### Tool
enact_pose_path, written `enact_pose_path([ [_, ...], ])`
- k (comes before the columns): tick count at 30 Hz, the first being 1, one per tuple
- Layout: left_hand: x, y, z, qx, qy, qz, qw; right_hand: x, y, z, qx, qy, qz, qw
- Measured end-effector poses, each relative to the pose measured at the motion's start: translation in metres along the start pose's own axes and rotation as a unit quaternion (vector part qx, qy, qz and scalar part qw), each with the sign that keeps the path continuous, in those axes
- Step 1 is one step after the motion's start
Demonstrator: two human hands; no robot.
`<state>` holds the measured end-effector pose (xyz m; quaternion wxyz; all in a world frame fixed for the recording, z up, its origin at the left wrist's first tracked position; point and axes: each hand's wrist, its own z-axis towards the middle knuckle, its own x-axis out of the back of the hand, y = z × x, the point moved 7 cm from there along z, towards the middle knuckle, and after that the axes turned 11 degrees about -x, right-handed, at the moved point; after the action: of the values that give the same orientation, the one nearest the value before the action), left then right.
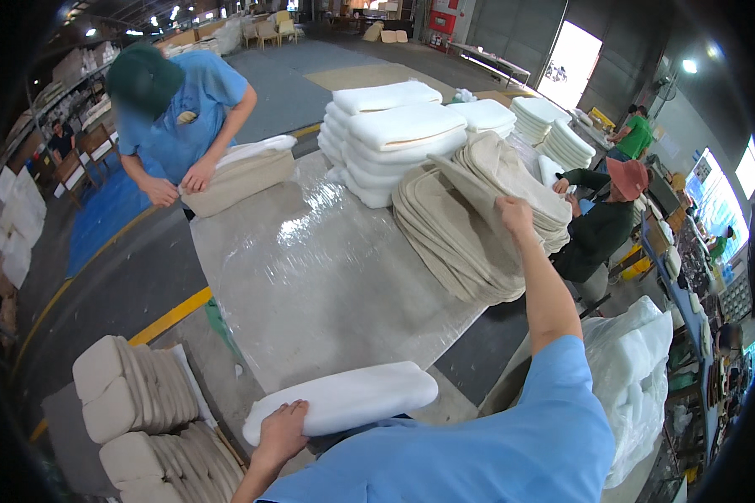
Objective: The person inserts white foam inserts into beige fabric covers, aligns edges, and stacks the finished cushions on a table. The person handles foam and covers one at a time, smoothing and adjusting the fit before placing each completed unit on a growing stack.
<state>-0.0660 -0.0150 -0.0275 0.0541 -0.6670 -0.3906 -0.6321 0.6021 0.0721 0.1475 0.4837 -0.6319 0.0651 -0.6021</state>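
My left hand (283, 432) grips the left end of a white foam cushion (365, 398) at the near edge of the table, against my body. With my arm stretched far forward, my right hand (516, 216) is closed on the edge of a beige fabric cushion cover (471, 191). That cover is partly lifted off a stack of beige covers (445, 239) at the table's right side. More beige covers (512, 168) lie in a pile just behind. Its far end is still among the piles.
The table (310, 310) has a shiny plastic sheet. White cushion stacks (386, 151) stand behind the covers. Across the table, a person in blue (193, 109) handles a beige-covered cushion (242, 180). A person in a red hat (625, 180) sits right. Finished cushions (143, 394) are stacked lower left; plastic-wrapped bundle (633, 377) right.
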Motion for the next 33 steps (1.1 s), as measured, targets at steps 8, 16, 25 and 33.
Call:
enact_pose_path([
  [8, 0.005, 0.005, -0.006, -0.055, 0.004, -0.032, 0.998, 0.113, -0.183, -0.055, 0.227, 0.028, 0.033, 0.973],
  [16, 0.029, -0.035, 0.026, -0.072, -0.070, -0.368, 0.924, 0.095, -0.266, -0.182, 0.284, -0.116, 0.068, 0.949],
  [25, 0.056, 0.006, 0.069, -0.101, 0.138, -0.844, 0.508, 0.027, -0.242, -0.262, 0.262, -0.261, 0.191, 0.909],
  [33, 0.111, -0.042, -0.014, -0.028, 0.470, -0.606, 0.641, -0.068, -0.114, -0.285, 0.053, -0.532, 0.273, 0.800],
])
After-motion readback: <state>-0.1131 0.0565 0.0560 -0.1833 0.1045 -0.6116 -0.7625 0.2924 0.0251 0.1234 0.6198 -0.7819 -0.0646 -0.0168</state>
